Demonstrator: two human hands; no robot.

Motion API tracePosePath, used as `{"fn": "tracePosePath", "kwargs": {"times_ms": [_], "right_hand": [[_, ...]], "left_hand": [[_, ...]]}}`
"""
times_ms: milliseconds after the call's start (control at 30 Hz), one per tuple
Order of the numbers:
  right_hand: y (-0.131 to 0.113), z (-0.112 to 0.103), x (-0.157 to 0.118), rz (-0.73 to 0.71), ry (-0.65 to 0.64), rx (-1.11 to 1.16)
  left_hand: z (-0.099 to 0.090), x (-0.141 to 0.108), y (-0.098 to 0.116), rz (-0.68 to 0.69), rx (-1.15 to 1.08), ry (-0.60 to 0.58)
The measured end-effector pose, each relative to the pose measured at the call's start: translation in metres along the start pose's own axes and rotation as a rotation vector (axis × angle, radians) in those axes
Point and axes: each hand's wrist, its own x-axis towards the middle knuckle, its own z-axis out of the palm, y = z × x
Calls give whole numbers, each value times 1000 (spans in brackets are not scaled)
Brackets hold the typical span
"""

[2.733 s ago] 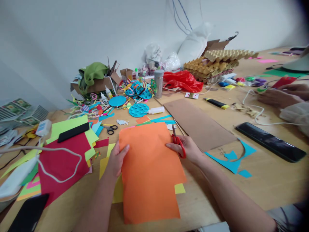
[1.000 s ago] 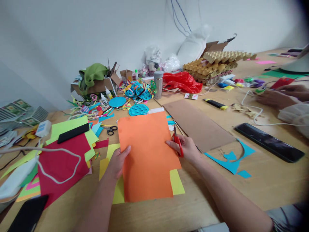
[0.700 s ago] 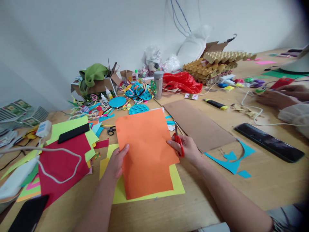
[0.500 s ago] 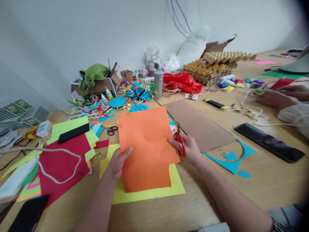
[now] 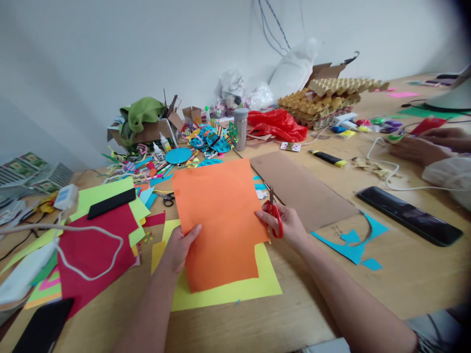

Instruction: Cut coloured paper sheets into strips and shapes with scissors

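An orange sheet of paper [image 5: 219, 220] with a notch cut from its lower right corner is held up above a yellow sheet [image 5: 270, 279] on the table. My left hand [image 5: 180, 247] pinches its left edge, thumb on top. At the right edge, my right hand [image 5: 285, 225] has the red-handled scissors [image 5: 275, 221] in its grasp, blades pointing away from me, while its thumb rests on the paper's edge. The fingers beneath the paper are hidden.
Brown cardboard [image 5: 301, 189], blue paper scraps [image 5: 353, 250] and a black phone [image 5: 408, 215] lie to the right. Black scissors [image 5: 168, 199] and a red sheet [image 5: 97, 245] lie left. Another person's hands [image 5: 423, 147] work at the far right.
The top of the orange sheet has shifted slightly left and its right edge has turned a little. Both hands keep their grips in nearly the same places.
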Motion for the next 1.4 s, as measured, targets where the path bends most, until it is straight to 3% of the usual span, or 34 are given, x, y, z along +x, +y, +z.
{"fn": "tracePosePath", "kwargs": {"times_ms": [500,767,1033,1233,1400], "right_hand": [[-2,-2,2,53,-107,-96],[-3,0,3,89,-75,-113],[8,-1,5,29,-72,-127],[-2,0,2,64,-89,-130],[-9,-1,0,22,-19,-179]], "left_hand": [[-3,3,-1,102,-1,41],[-3,4,1,127,-4,54],[-2,2,3,124,4,67],[-1,2,6,153,-5,95],[-1,1,10,150,-14,139]]}}
